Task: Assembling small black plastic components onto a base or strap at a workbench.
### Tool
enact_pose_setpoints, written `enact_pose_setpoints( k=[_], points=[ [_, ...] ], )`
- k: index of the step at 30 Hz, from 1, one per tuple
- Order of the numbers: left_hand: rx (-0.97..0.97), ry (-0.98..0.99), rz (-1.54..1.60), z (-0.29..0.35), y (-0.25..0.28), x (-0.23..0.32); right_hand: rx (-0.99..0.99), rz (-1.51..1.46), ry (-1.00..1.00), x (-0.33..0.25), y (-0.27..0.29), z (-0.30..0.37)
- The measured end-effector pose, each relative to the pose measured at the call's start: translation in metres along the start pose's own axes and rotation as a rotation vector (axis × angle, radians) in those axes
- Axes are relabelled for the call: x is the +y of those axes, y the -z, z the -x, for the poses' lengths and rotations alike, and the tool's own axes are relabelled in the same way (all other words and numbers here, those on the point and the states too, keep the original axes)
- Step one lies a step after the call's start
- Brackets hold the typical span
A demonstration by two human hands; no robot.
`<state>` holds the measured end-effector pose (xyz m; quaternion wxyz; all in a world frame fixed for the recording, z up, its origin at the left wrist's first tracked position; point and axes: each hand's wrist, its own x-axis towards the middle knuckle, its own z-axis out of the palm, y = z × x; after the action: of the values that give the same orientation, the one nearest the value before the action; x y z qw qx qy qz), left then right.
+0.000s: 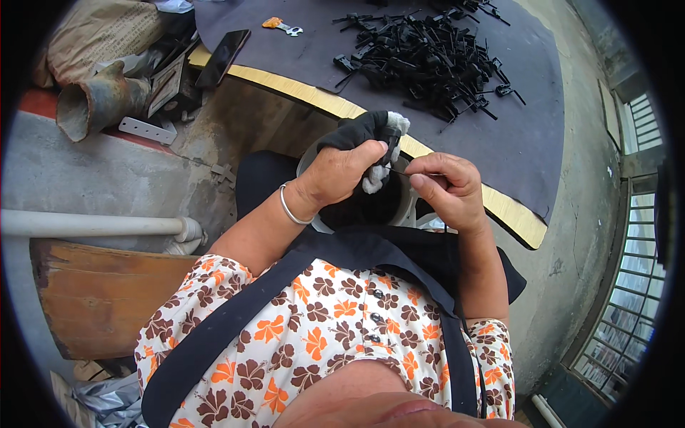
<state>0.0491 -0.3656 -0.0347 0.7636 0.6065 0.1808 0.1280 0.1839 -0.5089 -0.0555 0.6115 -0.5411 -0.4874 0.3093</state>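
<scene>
L hand (pixel 327 175), w/ bare thumb & blk-and-white glove (pixel 351 134), has fingers clamped on a small blk part (pixel 389 137). R hand (pixel 458 194), just beside, has thumb + 1 finger pinched on a thin item (pixel 398 172), too small to ID. Below the fingers: pale bucket (pixel 409 208). Beyond them: table (pixel 528 121) w/ pile of blk parts (pixel 428 60). Far up-left of them: phone (pixel 223 58), orange-handled tool (pixel 283 27).

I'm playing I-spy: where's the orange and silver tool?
The orange and silver tool lies on the gray table, near the top of the head view, left of centre, between the black phone and the pile of black parts.
</scene>
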Motion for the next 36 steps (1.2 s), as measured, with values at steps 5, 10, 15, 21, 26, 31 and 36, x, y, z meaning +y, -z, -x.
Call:
enact_pose_setpoints(
  k=[5, 10, 15, 21, 26, 31, 36],
  points=[
    [-0.101, -0.15, -0.187, 0.002, -0.007, -0.003, 0.199, -0.03, 0.064, 0.01, -0.013, -0.002],
    [-0.24, -0.293, -0.45, -0.003, -0.008, -0.005, 0.255, -0.135, 0.042, 0.012, -0.024, -0.005],
    [-0.177, 0.027, -0.083, 0.003, -0.007, 0.001, 0.169, 0.051, -0.121, -0.002, -0.007, -0.006],
    [-0.106, -0.159, -0.402, -0.001, -0.011, -0.002, -0.014, 0.212, -0.116, 0.001, -0.006, -0.007],
    [-0.05, -0.531, -0.809, 0.002, -0.011, -0.009, 0.118, 0.27, -0.123, 0.009, -0.023, -0.008],
    [-0.12, -0.634, -1.07, 0.002, -0.004, -0.005, 0.075, 0.069, -0.179, 0.014, -0.022, -0.005],
    [-0.054, -0.732, -1.248, -0.008, 0.004, 0.0, 0.441, 0.824, 0.009, 0.012, 0.021, -0.025]
  ],
)
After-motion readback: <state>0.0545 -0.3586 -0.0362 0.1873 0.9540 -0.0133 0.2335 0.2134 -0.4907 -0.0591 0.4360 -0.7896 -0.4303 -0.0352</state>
